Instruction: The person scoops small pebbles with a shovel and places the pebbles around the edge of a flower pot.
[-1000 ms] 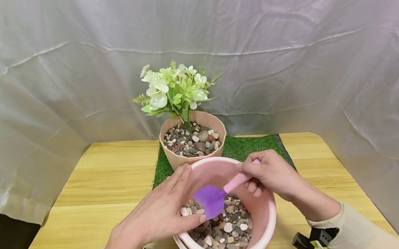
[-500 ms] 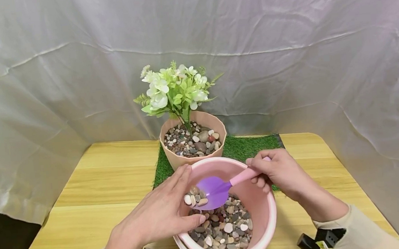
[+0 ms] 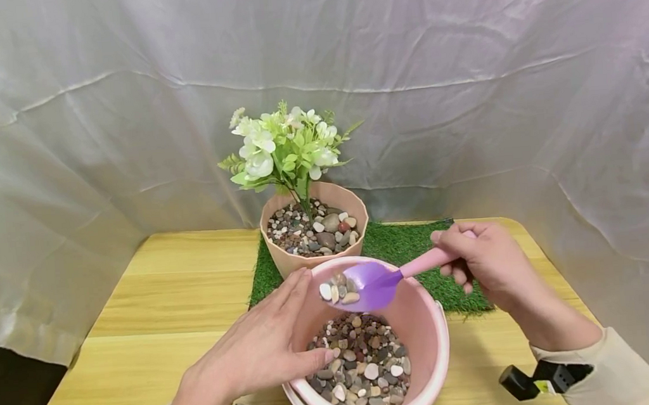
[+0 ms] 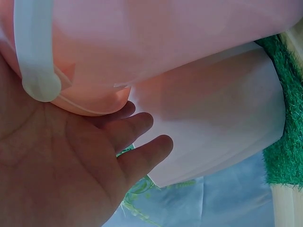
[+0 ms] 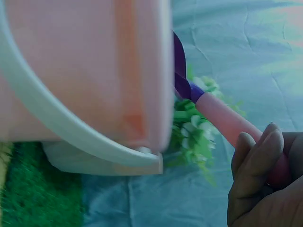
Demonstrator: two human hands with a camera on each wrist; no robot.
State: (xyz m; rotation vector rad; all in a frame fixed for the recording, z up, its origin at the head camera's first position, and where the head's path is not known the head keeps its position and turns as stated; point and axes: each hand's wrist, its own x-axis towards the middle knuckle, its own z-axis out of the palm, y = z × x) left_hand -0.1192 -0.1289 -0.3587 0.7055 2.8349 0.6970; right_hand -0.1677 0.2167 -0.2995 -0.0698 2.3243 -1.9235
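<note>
Watching the feed remotely, I see the right hand (image 3: 480, 260) at 2 o'clock of the bucket, fingers and thumb curled firmly round the grip of a small trowel (image 3: 388, 279) with a pink handle and purple see-through blade. Blade sits over the bucket's 12 o'clock side; can't tell if it touches the rim. It carries a few smooth tan, grey and white pebbles (image 3: 340, 290), bunched at its 9 o'clock end. Left hand (image 3: 261, 347) I log at 9 o'clock: spread wide, fingers mostly straight, resting on the rim of the round pink plastic bucket (image 3: 443, 346), thumb over the inside. Mixed stones (image 3: 366, 374) cover the bucket floor. In the left wrist view I get its white handle (image 4: 35, 42). Beyond, at 11 o'clock, a peach faceted planter (image 3: 291, 258) holds gravel and white-flowered greenery (image 3: 285, 145). Green artificial turf (image 3: 410, 241) at 1 o'clock, pale wood table (image 3: 165, 291) underneath, silvery cloth backdrop (image 3: 311, 38) behind
</note>
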